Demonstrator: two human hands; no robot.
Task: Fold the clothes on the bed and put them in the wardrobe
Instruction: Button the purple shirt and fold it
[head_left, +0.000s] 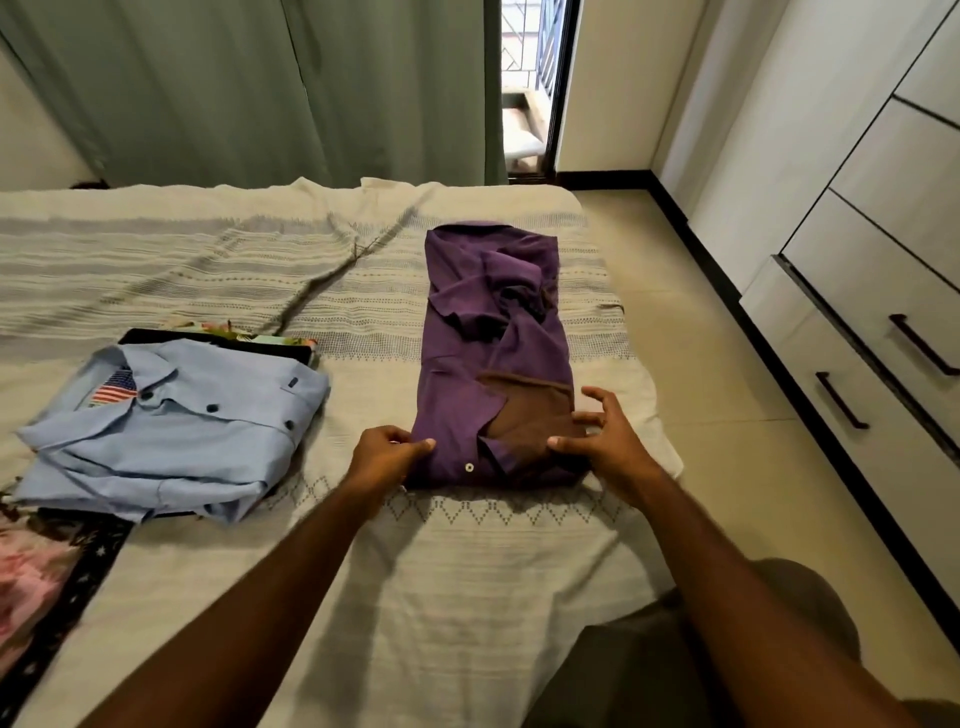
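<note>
My left fingers (415, 447) pinch the purple shirt's (493, 332) near-left corner; right hand (597, 436) is spread, thumb and fingertips touching the near-right edge. Shirt lies on the bed (441, 571), sides folded in to a long strip, needs a final lengthwise fold. Left of it a blue shirt (171, 431) already folded on a small stack. Right of it the wardrobe (857, 291), drawers closed, nothing put away yet

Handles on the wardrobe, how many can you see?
2, both dark, on the wardrobe at right: one handle nearer, one handle beyond it, cut by the frame edge. More may lie out of view.
</note>
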